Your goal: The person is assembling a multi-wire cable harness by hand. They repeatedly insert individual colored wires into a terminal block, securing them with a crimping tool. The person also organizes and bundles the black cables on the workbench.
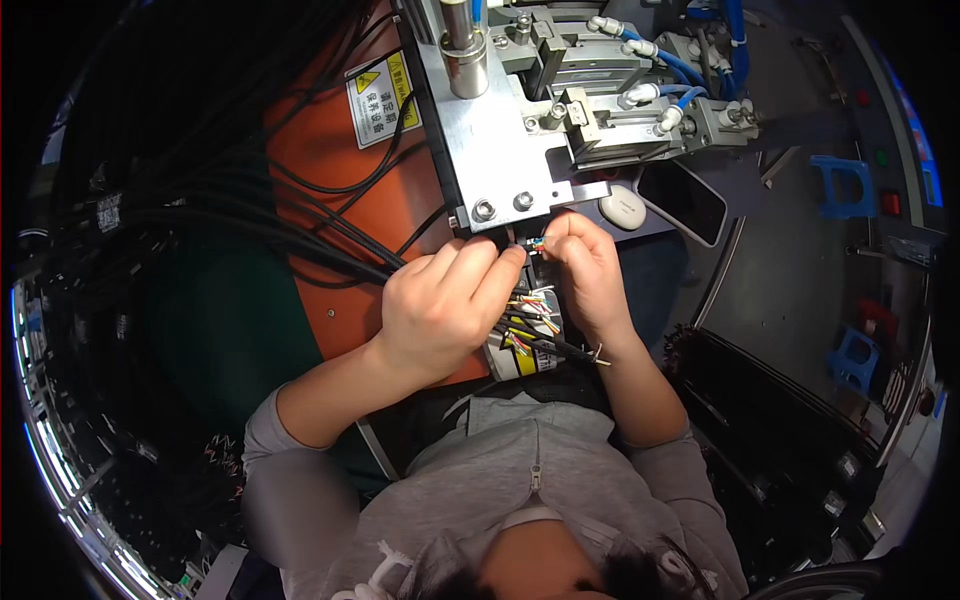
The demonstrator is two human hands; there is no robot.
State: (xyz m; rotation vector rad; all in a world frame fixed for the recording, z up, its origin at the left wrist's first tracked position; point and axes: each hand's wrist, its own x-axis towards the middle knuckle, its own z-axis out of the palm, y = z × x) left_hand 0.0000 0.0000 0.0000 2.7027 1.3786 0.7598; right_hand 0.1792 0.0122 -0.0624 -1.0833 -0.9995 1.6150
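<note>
Just below the front edge of a metal machine plate (487,145), both hands meet at the end of one black cable. My left hand (440,300) is closed in a pinch around the cable, most of which its fingers hide. Thumb and forefinger of my right hand (590,272) pinch the thin coloured wires (536,244) that fan out of the cable's end. Exactly how the wires sit between those fingertips is too small to tell. Between my wrists lie several more black cables with stripped, multicoloured wire ends (532,322).
Long black cables (340,240) run leftward across an orange-brown work surface (350,320). Pneumatic cylinders with blue hoses (690,97) stand at the upper right. Beside the plate are a white rounded case (622,208) and a phone (685,203). Blue stools (843,186) stand on the floor.
</note>
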